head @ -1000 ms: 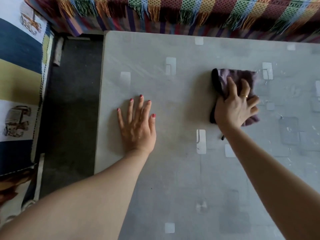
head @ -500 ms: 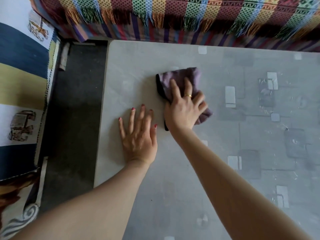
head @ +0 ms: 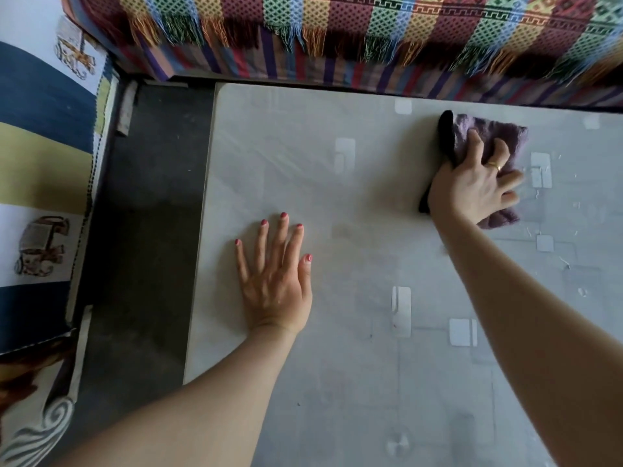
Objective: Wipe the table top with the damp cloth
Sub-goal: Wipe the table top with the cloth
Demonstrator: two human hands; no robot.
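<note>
The grey table top point(head: 354, 382) with pale square patterns fills the middle and right of the view. A folded purple cloth point(head: 488, 133) with a dark edge lies flat on it toward the far right. My right hand point(head: 472, 190) presses down on the cloth, fingers spread over it and a ring on one finger. My left hand point(head: 274, 281) rests flat on the table near its left edge, fingers apart, holding nothing. Small pale specks dot the table surface to the right of the cloth.
A striped, fringed blanket point(head: 371, 35) covers furniture along the table's far edge. Dark floor point(head: 141, 230) runs along the table's left side. A patterned blue, yellow and white fabric point(head: 37, 163) lies further left.
My right hand slid the cloth left to beside my left hand, then back right toward the far right of the table. My left hand stayed planted.
</note>
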